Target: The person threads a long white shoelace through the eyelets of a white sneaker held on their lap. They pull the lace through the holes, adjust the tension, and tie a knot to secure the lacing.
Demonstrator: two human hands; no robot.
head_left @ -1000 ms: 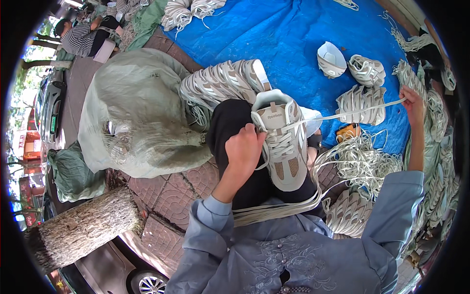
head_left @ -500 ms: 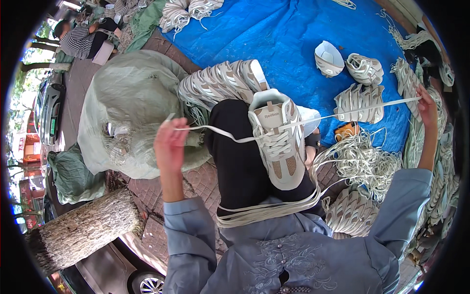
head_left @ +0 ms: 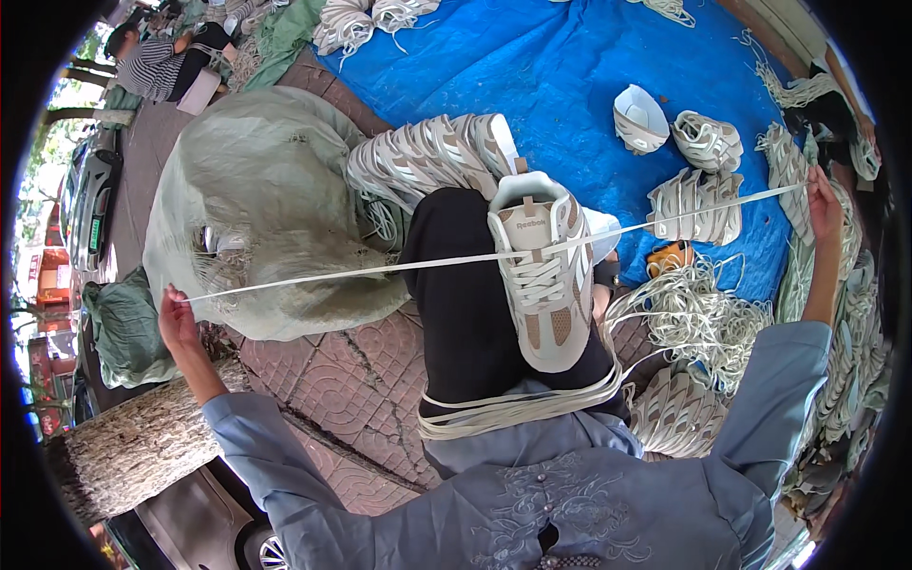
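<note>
A beige and white sneaker upper (head_left: 554,328) lies on my lap with its toe toward me, laced across the front. A flat white shoelace (head_left: 361,274) stretches straight across its upper part. Far out on the left, my left hand (head_left: 180,323) pinches one end of that lace between closed fingers. My right hand (head_left: 825,209), raised at the far right, grips the lace near its other end. More off-white laces (head_left: 518,414) lie in a bundle over my thighs. Whether the stretched lace passes through the top eyelets is too small to tell.
A blue tarp (head_left: 541,76) holds several shoe uppers (head_left: 696,207). Beside my right knee lies a tangled lace pile (head_left: 703,318). A large pale sack (head_left: 256,180) and nested uppers (head_left: 427,161) are left of the shoe; a tree trunk (head_left: 142,437) is nearer. Another person (head_left: 157,71) sits far left.
My left hand has swung outward to the left and lower. The slack, curved lace is now pulled straight. My right hand has barely moved and the shoe stays on my lap.
</note>
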